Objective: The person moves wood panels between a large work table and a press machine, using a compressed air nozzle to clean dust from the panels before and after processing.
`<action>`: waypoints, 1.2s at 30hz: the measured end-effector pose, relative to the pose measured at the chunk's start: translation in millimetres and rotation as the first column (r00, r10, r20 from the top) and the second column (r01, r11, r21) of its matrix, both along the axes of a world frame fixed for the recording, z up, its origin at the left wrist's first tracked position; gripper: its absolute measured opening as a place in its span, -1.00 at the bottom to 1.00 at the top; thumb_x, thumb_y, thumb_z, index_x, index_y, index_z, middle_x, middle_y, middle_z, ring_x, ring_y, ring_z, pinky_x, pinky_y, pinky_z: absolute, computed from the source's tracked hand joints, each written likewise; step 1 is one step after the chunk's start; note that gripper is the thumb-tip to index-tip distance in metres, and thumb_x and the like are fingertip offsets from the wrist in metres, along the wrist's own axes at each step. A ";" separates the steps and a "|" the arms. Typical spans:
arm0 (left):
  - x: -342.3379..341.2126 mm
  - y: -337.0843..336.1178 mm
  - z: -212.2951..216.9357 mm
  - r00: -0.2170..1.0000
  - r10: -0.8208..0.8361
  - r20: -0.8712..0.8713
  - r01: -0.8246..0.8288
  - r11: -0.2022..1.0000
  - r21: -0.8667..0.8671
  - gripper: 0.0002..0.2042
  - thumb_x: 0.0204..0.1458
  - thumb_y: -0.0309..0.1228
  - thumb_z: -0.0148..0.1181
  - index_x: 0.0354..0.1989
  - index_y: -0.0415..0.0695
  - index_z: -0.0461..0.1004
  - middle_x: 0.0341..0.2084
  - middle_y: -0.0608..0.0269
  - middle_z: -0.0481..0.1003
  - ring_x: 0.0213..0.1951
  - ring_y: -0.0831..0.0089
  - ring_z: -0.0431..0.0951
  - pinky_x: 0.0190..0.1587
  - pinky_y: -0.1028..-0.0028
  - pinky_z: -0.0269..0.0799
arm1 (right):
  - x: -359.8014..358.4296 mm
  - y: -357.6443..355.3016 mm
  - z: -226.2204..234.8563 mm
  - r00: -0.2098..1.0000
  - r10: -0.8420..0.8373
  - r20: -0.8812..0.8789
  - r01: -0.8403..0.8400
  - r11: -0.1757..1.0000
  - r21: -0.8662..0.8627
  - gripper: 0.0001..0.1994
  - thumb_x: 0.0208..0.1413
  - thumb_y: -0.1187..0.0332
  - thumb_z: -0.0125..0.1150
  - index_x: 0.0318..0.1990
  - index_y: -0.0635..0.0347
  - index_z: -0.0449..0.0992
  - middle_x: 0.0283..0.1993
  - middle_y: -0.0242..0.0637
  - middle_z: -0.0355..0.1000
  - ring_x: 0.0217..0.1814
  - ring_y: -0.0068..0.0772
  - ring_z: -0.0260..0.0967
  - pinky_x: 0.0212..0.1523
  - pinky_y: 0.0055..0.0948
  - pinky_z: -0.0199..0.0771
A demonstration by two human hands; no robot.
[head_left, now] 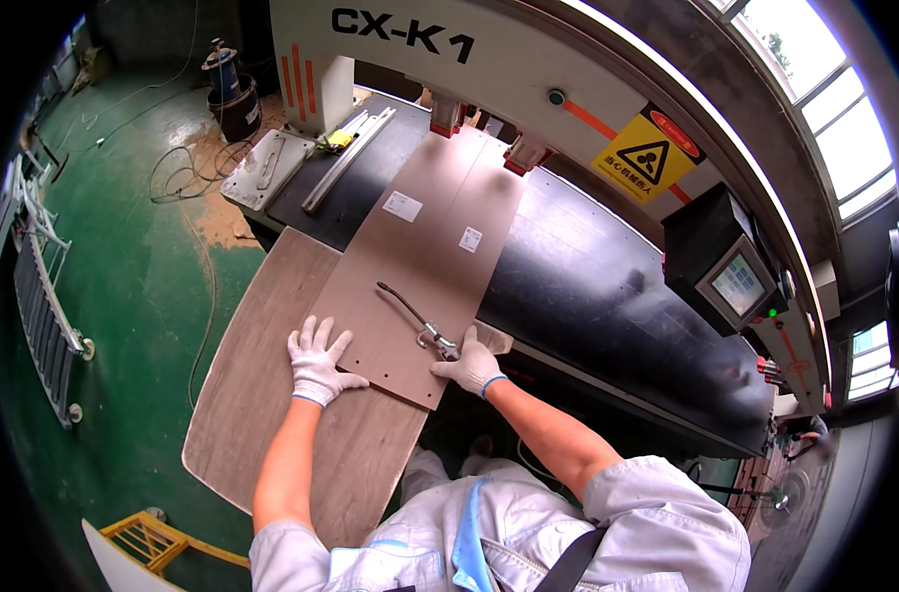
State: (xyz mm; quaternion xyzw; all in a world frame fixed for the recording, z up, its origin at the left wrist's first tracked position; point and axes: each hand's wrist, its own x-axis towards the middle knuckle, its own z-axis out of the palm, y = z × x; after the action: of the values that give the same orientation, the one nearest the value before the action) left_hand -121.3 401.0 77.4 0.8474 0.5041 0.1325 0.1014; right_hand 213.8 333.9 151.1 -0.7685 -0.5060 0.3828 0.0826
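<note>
Two gloved hands [316, 363] [469, 365], one brown panel [420, 247], two white labels [402, 205] [470, 239].

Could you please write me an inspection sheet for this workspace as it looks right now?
Surface: black machine bed, with a wood-grain board at its near end.
Job's things: brown panel lying flat, far end under the machine's red clamps; two white labels on it.
Clutter: metal rails at the bed's far-left corner.
Hands: left hand flat on the panel's near corner; right hand gripping a metal tool that lies on the panel.
Cables: loose coils on the green floor.
Surroundings: control screen, yellow warning sign, windows.
</note>
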 end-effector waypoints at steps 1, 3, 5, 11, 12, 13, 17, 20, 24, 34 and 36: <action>-2.2 0.6 -1.1 1.000 0.001 -0.008 -0.001 1.000 0.002 0.01 -0.56 0.42 0.52 0.22 0.18 0.65 0.46 0.07 0.31 0.58 -0.05 0.01 0.52 -0.28 -0.25 | -0.8 1.8 1.5 1.000 0.001 -0.014 -0.001 1.000 -0.008 0.15 -0.07 -0.01 0.61 0.40 0.69 -0.01 0.02 0.34 0.57 0.11 0.26 0.59 0.16 -0.12 0.56; -6.3 -0.2 -3.5 1.000 0.004 -0.020 -0.004 1.000 0.003 0.02 -0.55 0.44 0.50 0.23 0.18 0.65 0.46 0.07 0.31 0.57 -0.05 0.01 0.51 -0.30 -0.25 | -4.4 4.0 3.5 0.999 0.005 -0.032 -0.005 1.000 -0.016 0.16 -0.07 -0.01 0.61 0.41 0.69 -0.02 0.03 0.34 0.57 0.12 0.25 0.59 0.16 -0.12 0.56; -4.8 1.5 -4.4 1.000 0.003 0.013 -0.003 0.999 0.041 0.01 -0.59 0.40 0.53 0.21 0.17 0.66 0.46 0.07 0.32 0.57 -0.06 0.03 0.53 -0.27 -0.25 | -2.0 6.4 2.9 1.000 0.018 -0.013 -0.019 0.999 -0.026 0.20 -0.08 -0.01 0.61 0.43 0.70 -0.07 0.03 0.35 0.56 0.12 0.24 0.59 0.17 -0.12 0.55; -0.8 2.7 -0.8 0.999 -0.009 0.040 0.006 0.997 0.075 0.06 -0.61 0.39 0.55 0.21 0.06 0.64 0.44 -0.04 0.30 0.55 -0.09 0.05 0.54 -0.28 -0.26 | 16.1 7.4 -4.0 0.989 -0.044 -0.141 0.056 0.995 0.081 -0.29 0.11 0.01 0.46 0.15 0.51 0.42 -0.09 0.17 0.60 -0.05 0.14 0.60 0.05 -0.12 0.55; 1.9 2.2 0.0 0.999 -0.005 0.045 0.001 0.997 0.074 0.09 -0.63 0.36 0.57 0.23 0.00 0.61 0.43 -0.08 0.30 0.55 -0.09 0.05 0.55 -0.27 -0.27 | 22.1 7.3 1.3 0.982 -0.131 -0.134 0.148 0.981 0.124 -0.51 0.20 0.03 0.35 -0.11 0.42 0.55 -0.25 0.00 0.59 -0.18 -0.05 0.59 -0.04 -0.15 0.55; -3.0 1.3 -0.5 0.999 0.005 0.044 -0.008 0.996 0.085 0.09 -0.63 0.36 0.57 0.23 0.00 0.61 0.43 -0.08 0.30 0.55 -0.09 0.05 0.55 -0.27 -0.27 | 16.2 11.1 23.0 0.937 -0.262 -0.232 0.307 0.934 0.186 -0.60 0.25 0.09 0.28 -0.21 0.38 0.55 -0.39 -0.14 0.56 -0.33 -0.25 0.55 -0.21 -0.21 0.54; -2.0 0.2 0.9 0.998 0.006 0.059 -0.008 0.999 0.043 0.12 -0.59 0.36 0.58 0.29 -0.02 0.57 0.45 -0.06 0.28 0.56 -0.06 0.04 0.56 -0.27 -0.31 | 36.0 34.6 101.3 0.744 -0.399 -0.536 0.620 0.711 0.331 -0.67 0.33 0.16 0.17 -0.29 0.32 0.53 -0.52 -0.24 0.51 -0.60 -0.44 0.40 -0.55 -0.32 0.39; -2.2 -0.3 2.7 0.999 0.025 0.030 -0.026 0.999 0.024 0.15 -0.58 0.36 0.58 0.30 -0.08 0.54 0.45 -0.07 0.28 0.56 -0.06 0.04 0.56 -0.25 -0.30 | 47.4 55.3 156.8 0.741 -0.380 -0.554 0.629 0.681 0.374 -0.64 0.41 0.15 0.09 -0.31 0.30 0.51 -0.55 -0.25 0.47 -0.77 -0.43 0.28 -0.75 -0.35 0.27; -1.4 -0.4 0.8 0.999 0.021 0.026 -0.022 0.999 0.040 0.15 -0.57 0.37 0.58 0.31 -0.08 0.53 0.45 -0.07 0.28 0.56 -0.06 0.04 0.56 -0.24 -0.30 | 70.7 94.9 179.7 0.778 -0.348 -0.523 0.605 0.638 0.476 -0.71 0.38 0.17 0.16 -0.24 0.26 0.47 -0.58 -0.28 0.45 -0.65 -0.41 0.38 -0.62 -0.32 0.35; -3.5 -1.1 8.1 0.999 0.042 -0.005 -0.042 0.999 -0.015 0.18 -0.58 0.35 0.60 0.36 -0.07 0.51 0.48 -0.05 0.25 0.59 -0.02 -0.02 0.60 -0.16 -0.36 | 68.7 78.2 183.0 0.859 -0.358 -0.367 0.502 0.729 0.464 -0.66 0.36 0.15 0.14 -0.36 0.24 0.53 -0.58 -0.29 0.45 -0.65 -0.39 0.34 -0.62 -0.26 0.33; -2.5 -1.9 5.3 0.999 0.038 0.010 -0.038 0.999 -0.016 0.18 -0.58 0.35 0.60 0.35 -0.07 0.51 0.48 -0.05 0.25 0.58 -0.02 -0.02 0.60 -0.16 -0.36 | 62.7 51.9 176.1 0.867 -0.360 -0.345 0.471 0.817 0.332 -0.70 0.34 0.17 0.17 -0.32 0.24 0.53 -0.56 -0.30 0.46 -0.59 -0.42 0.39 -0.55 -0.27 0.37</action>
State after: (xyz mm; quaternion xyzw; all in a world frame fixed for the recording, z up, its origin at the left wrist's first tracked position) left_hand -123.8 399.1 82.8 0.8361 0.5207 0.1347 0.1080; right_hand 276.5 385.8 327.1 -0.7681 -0.3765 0.3412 0.3895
